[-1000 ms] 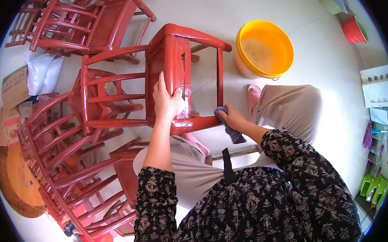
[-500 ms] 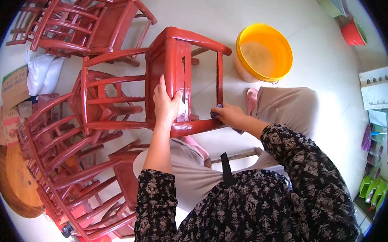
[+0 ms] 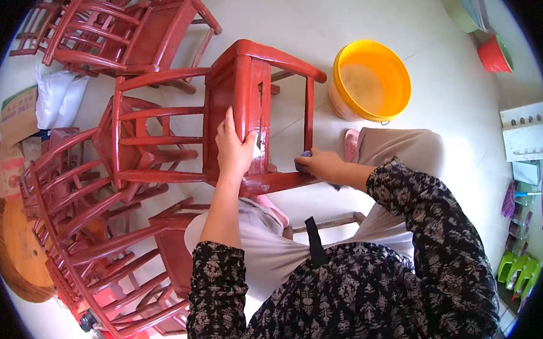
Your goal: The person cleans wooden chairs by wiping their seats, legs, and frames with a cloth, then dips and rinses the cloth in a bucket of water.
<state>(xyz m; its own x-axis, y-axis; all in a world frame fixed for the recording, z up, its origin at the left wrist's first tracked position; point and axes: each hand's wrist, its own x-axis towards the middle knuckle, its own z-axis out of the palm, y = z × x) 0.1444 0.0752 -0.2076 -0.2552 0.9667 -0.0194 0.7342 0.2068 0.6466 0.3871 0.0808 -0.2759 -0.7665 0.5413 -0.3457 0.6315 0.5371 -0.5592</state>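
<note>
A red wooden chair (image 3: 242, 106) lies tipped on its side in front of me, its backrest toward the left and its legs toward the right. My left hand (image 3: 234, 149) is wrapped round the edge of its seat, thumb and fingers on either side. Near the lower leg, where a crossbar meets it, my right hand (image 3: 324, 165) is closed on a dark bluish cloth (image 3: 304, 161). Most of the cloth is hidden by the fingers and the leg.
A yellow bucket (image 3: 372, 81) with cloudy water stands at the upper right. More red chairs (image 3: 162, 35) crowd the left side. A white bag (image 3: 60, 100), cardboard (image 3: 19, 116) and a round wooden piece (image 3: 22, 248) are at the far left. A red container (image 3: 495, 53) sits at the upper right.
My right hand has moved slightly left along with the cloth, which is now bunched against the chair leg instead of hanging down. My left hand keeps its hold on the seat edge.
</note>
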